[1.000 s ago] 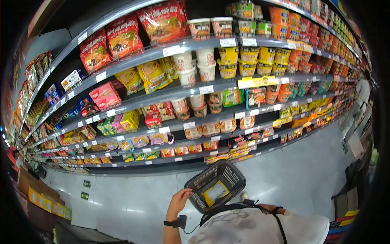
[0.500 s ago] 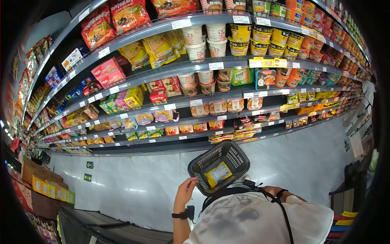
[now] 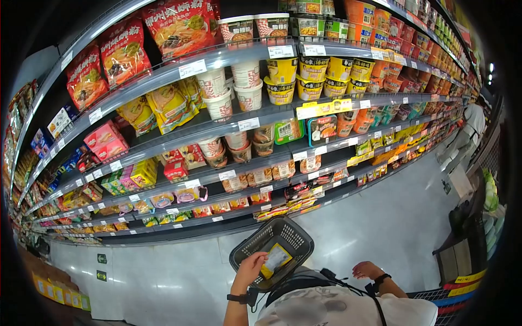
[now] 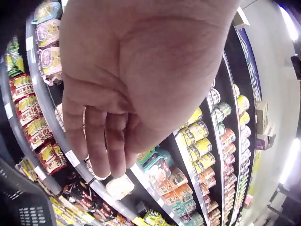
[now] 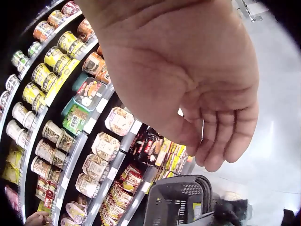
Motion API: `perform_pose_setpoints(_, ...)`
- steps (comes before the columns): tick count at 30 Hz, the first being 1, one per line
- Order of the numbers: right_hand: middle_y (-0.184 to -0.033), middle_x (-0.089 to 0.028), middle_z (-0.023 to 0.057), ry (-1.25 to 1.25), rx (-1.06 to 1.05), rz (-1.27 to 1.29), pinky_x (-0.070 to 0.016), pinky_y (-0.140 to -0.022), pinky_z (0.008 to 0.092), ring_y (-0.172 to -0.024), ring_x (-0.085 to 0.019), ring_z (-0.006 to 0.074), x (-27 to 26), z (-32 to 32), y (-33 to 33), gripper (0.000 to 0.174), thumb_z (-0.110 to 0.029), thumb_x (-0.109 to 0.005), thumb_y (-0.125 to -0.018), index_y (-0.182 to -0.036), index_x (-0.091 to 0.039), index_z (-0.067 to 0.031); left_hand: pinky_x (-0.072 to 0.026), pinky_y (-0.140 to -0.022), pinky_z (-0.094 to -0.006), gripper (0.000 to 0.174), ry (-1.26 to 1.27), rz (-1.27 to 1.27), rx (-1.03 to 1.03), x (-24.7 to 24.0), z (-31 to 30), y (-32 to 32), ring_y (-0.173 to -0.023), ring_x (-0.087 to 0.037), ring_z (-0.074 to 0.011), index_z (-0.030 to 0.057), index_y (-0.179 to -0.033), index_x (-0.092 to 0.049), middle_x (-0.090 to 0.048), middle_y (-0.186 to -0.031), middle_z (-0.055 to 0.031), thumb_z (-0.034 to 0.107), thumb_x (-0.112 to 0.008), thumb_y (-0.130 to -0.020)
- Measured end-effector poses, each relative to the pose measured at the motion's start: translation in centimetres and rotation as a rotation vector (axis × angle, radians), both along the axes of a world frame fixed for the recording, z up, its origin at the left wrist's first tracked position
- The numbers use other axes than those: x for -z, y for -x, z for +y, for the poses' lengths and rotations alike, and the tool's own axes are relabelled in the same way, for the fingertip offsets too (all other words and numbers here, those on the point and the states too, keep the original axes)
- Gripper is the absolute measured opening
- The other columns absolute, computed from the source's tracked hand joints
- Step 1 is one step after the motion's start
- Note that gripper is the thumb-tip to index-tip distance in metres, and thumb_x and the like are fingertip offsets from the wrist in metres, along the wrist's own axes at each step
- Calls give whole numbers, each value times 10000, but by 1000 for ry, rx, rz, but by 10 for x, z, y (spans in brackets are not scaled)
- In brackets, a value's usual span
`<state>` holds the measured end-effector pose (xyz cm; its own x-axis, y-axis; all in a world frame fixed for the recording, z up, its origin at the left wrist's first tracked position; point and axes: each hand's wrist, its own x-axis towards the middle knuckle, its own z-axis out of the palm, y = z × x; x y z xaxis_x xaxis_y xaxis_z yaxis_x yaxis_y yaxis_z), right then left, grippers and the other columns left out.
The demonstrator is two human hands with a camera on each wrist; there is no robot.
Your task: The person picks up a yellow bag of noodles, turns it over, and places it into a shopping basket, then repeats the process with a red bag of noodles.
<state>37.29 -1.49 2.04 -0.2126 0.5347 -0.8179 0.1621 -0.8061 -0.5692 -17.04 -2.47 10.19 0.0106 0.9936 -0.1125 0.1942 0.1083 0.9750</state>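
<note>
In the head view my left hand hangs over the left rim of a dark basket, fingers loosely bent and holding nothing. A yellow and silver packet lies in the basket. My right hand is off to the basket's right, palm and fingers relaxed, with nothing in it. The left wrist view shows the left palm with fingers hanging down, empty. In the right wrist view the right palm is empty too, above the basket.
Long shelves of cup noodles, bags and boxes curve across the front. Another person is at the far right of the aisle. Cartons stand at lower left, produce at the right. Pale floor lies between.
My right hand has come away from beside my body and now extends to the right. The left hand has moved over the basket's edge. The head view has shifted.
</note>
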Motion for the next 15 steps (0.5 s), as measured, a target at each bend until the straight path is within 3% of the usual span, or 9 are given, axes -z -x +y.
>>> perform_pose_setpoints(3,-942,-707,119,-61,34,-40,-584,-729,356,-859,-709,239,-25,40,6,226,-159,-617,-915,-1064,-644,9,-514,-827,-299,255,13,85,16,-29,34,-14,-944,-676,-187,36,-1199,-624,-704,-1005,-118,176,-534,-1005)
perform_pose_setpoints(8,-877,-705,88,-369,-209,138,-560,-665,306,-788,-695,185,-30,170,36,212,-167,-644,-895,-1033,-669,-8,-514,-817,-301,252,-59,37,-25,-73,83,-21,-940,-669,-184,28,-1194,-621,-696,-1017,-117,176,-526,-1013)
perform_pose_setpoints(9,-840,-703,74,-413,-271,-59,-546,-646,299,-746,-682,168,-40,204,64,174,-154,-635,-897,-987,-679,-12,-516,-817,-303,251,-68,23,-55,-72,92,-19,-939,-668,-182,27,-1195,-620,-694,-1018,-117,174,-526,-1014)
perform_pose_setpoints(11,-793,-693,82,-691,-462,-153,-533,-634,296,-702,-668,165,-61,270,113,158,-141,-599,-904,-934,-676,-7,-522,-814,-312,242,-112,94,-125,-88,110,-15,-946,-670,-205,30,-1197,-619,-688,-1024,-126,146,-524,-1007)
perform_pose_setpoints(12,-831,-685,69,-812,-614,-205,-530,-654,293,-760,-666,150,-77,302,140,171,-151,-584,-930,-978,-658,-4,-517,-828,-309,242,-128,153,-164,-92,117,-11,-953,-667,-202,31,-1196,-624,-691,-1038,-122,146,-528,-1006)
perform_pose_setpoints(13,-833,-680,68,-942,-617,-93,-518,-671,278,-772,-657,132,-91,328,170,172,-160,-583,-943,-967,-654,-5,-513,-842,-305,242,-139,214,-204,-93,122,-5,-961,-663,-199,31,-1195,-628,-693,-1052,-118,145,-532,-1005)
perform_pose_setpoints(14,-850,-679,60,-1138,-697,-138,-508,-687,268,-786,-640,113,-85,357,197,160,-159,-594,-948,-963,-643,-8,-509,-856,-302,242,-142,277,-244,-95,122,-2,-969,-660,-196,31,-1195,-632,-696,-1066,-114,145,-536,-1004)
perform_pose_setpoints(15,-868,-669,50,-1149,-591,41,-505,-708,270,-794,-625,106,-120,363,234,155,-159,-602,-950,-972,-629,-8,-508,-853,-310,243,-185,275,-292,-104,124,-3,-966,-658,-200,32,-1197,-632,-693,-1069,-119,139,-532,-1003)
